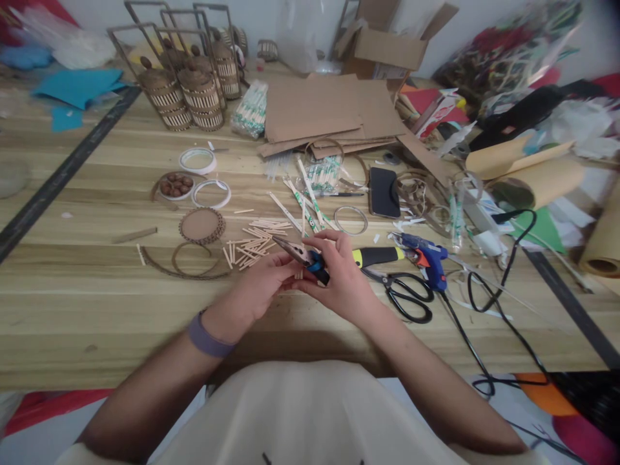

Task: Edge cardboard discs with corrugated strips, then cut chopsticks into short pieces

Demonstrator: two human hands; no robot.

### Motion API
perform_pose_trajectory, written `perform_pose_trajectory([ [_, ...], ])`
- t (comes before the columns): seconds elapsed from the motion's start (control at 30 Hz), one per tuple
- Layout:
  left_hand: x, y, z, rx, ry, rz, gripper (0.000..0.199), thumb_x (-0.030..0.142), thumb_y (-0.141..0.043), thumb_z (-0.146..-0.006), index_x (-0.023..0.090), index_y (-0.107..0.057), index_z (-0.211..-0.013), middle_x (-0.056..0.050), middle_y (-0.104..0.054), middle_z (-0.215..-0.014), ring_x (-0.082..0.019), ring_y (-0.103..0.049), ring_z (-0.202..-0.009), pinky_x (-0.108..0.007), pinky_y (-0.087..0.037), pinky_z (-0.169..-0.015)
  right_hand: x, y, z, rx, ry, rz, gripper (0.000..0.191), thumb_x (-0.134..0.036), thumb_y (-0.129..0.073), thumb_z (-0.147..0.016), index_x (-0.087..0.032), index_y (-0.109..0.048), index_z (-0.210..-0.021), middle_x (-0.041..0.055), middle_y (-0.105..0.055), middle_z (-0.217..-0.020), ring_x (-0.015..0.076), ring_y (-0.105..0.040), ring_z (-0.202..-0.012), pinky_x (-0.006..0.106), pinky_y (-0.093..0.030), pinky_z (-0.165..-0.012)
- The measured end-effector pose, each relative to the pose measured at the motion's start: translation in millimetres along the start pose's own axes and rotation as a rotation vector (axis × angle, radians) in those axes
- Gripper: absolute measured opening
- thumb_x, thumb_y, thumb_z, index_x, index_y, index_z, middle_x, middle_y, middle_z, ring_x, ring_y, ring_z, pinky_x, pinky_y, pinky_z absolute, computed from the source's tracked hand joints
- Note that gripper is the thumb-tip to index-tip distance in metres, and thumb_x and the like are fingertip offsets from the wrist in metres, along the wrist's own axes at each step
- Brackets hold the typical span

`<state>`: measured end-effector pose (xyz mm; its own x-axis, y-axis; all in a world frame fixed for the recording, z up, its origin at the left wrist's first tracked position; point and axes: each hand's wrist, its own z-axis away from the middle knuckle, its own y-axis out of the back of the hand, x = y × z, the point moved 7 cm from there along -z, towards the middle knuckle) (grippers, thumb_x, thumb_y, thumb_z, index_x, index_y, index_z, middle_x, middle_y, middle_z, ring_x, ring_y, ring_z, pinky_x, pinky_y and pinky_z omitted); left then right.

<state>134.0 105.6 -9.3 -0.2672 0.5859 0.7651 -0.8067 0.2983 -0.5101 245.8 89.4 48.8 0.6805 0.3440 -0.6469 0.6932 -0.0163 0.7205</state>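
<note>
My right hand is closed around a pair of pliers with blue and black handles, their jaws pointing up and left. Close against it, my left hand has its fingers pinched together below the jaws; what they hold is too small to make out. Short wooden sticks lie in a loose pile just beyond my left hand. Longer paper-wrapped sticks spread out past the pliers. A round disc with a beaded rim rests on the wooden table to the left.
Black scissors, a blue glue gun with a black cable and a phone lie on the right. Farther back are cardboard sheets and lantern-like containers. Tape rolls and a dish of brown balls are at the left.
</note>
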Motion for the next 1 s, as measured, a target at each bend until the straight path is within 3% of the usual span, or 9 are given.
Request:
perform_pose_trajectory([
  [0.2, 3.0, -8.1, 5.8, 0.012, -0.078, -0.036, 0.010, 0.026, -0.073, -0.073, 0.018, -0.067, -0.077, 0.001, -0.070, -0.075, -0.015, -0.065, -0.074, -0.026, -0.049, -0.075, -0.9, -0.6, -0.7, 0.034, 0.028, 0.031, 0.062, -0.032, -0.080, -0.075, -0.024, -0.050, -0.128, 0.0137, -0.046, -0.124, 0.0317, -0.048, -0.127, 0.046, -0.051, -0.097],
  [0.33, 10.4, -7.9, 14.5, 0.057, -0.112, -0.204, 0.012, 0.030, -0.069, -0.078, 0.018, -0.065, -0.077, 0.000, -0.070, -0.073, -0.018, -0.066, -0.076, -0.029, -0.048, -0.075, 2.1, 3.0, 4.1, -0.037, -0.075, -0.063, 0.060, -0.040, -0.080, -0.073, -0.022, -0.053, -0.124, 0.0134, -0.049, -0.122, 0.0305, -0.050, -0.122, 0.044, -0.051, -0.094],
  [0.5, 18.4, 0.8, 27.3, 0.101, -0.061, -0.426, 0.022, 0.040, -0.063, -0.085, 0.019, -0.067, -0.089, -0.003, -0.075, -0.075, -0.022, -0.069, -0.083, -0.034, -0.047, -0.085, 20.9, 18.1, 28.8, -0.365, -0.461, -0.284, 0.038, -0.052, -0.063, -0.084, -0.020, -0.059, -0.104, 0.0035, -0.060, -0.091, 0.0202, -0.058, -0.084, 0.034, -0.048, -0.077],
  [0.6, 20.2, 5.6, 32.3, 0.112, -0.026, -0.517, 0.026, 0.042, -0.062, -0.085, 0.019, -0.068, -0.096, -0.004, -0.077, -0.077, -0.023, -0.068, -0.087, -0.038, -0.044, -0.091, 31.3, 29.3, 48.4, -0.533, -0.653, -0.429, 0.040, -0.054, -0.063, -0.083, -0.019, -0.063, -0.103, 0.0033, -0.062, -0.092, 0.0184, -0.056, -0.084, 0.030, -0.044, -0.074],
  [0.73, 16.1, 3.1, 34.5, 0.048, 0.023, -0.568, 0.028, 0.045, -0.061, -0.086, 0.020, -0.070, -0.093, -0.004, -0.077, -0.078, -0.025, -0.067, -0.091, -0.040, -0.041, -0.094, 34.4, 29.2, 62.8, -0.684, -0.806, -0.540, 0.035, -0.046, -0.068, -0.080, -0.019, -0.065, -0.102, 0.0026, -0.061, -0.093, 0.0163, -0.053, -0.082, 0.028, -0.042, -0.071],
  [0.9, 5.2, -6.2, 35.0, -0.096, 0.073, -0.572, 0.029, 0.045, -0.058, -0.089, 0.021, -0.071, -0.096, -0.003, -0.077, -0.078, -0.023, -0.067, -0.087, -0.037, -0.041, -0.091, 18.0, 14.1, 56.1, -0.762, -0.789, -0.674, 0.026, -0.036, -0.066, -0.075, -0.017, -0.064, -0.093, 0.0029, -0.059, -0.089, 0.0158, -0.052, -0.080, 0.028, -0.041, -0.068],
  [1.0, 2.3, -12.7, 35.3, -0.173, 0.064, -0.538, 0.029, 0.046, -0.056, -0.091, 0.021, -0.071, -0.091, -0.003, -0.076, -0.079, -0.022, -0.068, -0.087, -0.036, -0.042, -0.091, 11.9, 8.3, 51.6, -0.767, -0.804, -0.730, 0.036, -0.033, -0.066, -0.072, -0.019, -0.065, -0.105, 0.0026, -0.060, -0.092, 0.0164, -0.053, -0.084, 0.028, -0.042, -0.068],
])
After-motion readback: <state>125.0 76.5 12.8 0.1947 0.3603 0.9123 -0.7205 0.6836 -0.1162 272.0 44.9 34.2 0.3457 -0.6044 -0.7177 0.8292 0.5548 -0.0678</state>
